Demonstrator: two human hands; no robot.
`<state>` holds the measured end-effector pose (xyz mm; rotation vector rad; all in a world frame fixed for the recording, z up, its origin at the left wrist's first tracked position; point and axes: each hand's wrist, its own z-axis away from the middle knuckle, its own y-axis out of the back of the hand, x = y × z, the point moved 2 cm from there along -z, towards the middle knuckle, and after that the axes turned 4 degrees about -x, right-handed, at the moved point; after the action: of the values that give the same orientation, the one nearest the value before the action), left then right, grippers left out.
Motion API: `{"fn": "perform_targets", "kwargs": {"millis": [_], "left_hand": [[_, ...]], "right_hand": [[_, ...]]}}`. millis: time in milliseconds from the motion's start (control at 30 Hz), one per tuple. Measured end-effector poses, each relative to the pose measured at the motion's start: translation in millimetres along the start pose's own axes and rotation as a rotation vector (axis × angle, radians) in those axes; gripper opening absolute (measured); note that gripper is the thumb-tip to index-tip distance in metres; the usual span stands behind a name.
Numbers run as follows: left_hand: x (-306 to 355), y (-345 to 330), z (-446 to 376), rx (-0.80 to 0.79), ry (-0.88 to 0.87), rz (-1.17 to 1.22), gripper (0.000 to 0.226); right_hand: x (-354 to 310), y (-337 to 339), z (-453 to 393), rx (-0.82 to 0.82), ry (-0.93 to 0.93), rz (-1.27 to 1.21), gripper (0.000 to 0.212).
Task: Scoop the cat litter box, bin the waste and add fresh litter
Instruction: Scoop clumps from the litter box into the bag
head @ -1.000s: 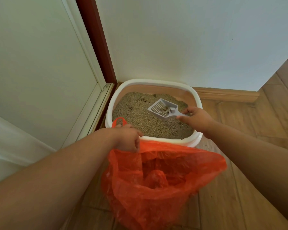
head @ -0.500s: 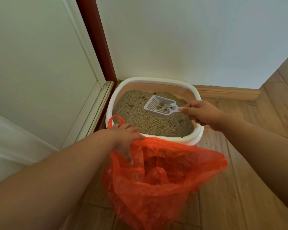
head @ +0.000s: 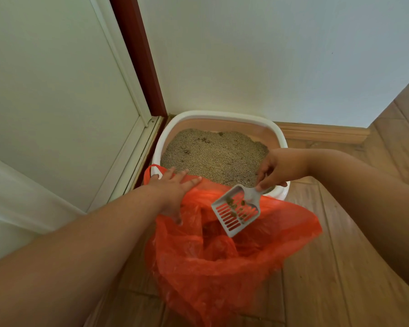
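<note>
Wood floor (head: 340, 267), corner setting. Nearest me, at 6 o'clock, the bag (head: 222, 267) gapes; my left hand (head: 172, 192) spreads its rim with straight fingers. My right hand (head: 279, 167) pinches the scoop (head: 236, 212), holding clumps over the bag. Beyond, at 12 o'clock, sits the box (head: 220, 114). Binning step; next I judge a tilt is needed.

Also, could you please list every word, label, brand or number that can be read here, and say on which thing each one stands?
None: no readable text shows in this view.
The scoop, the orange bag and the litter box show no print, label or number.
The wall and the door carry no sign.
</note>
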<state>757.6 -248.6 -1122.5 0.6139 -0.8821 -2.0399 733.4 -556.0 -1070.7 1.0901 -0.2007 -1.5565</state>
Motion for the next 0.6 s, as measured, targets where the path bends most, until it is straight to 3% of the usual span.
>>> {"fn": "perform_targets", "kwargs": {"millis": [233,600], "left_hand": [[3,2,-3,0.041,-0.006,0.008,0.138],[4,3,-7,0.040,-0.015,0.011,0.132]], "right_hand": [[-46,-2,-8,0.120,0.000,0.625,0.028],[-86,-8,-10,0.164,0.071,0.928,0.033]]}}
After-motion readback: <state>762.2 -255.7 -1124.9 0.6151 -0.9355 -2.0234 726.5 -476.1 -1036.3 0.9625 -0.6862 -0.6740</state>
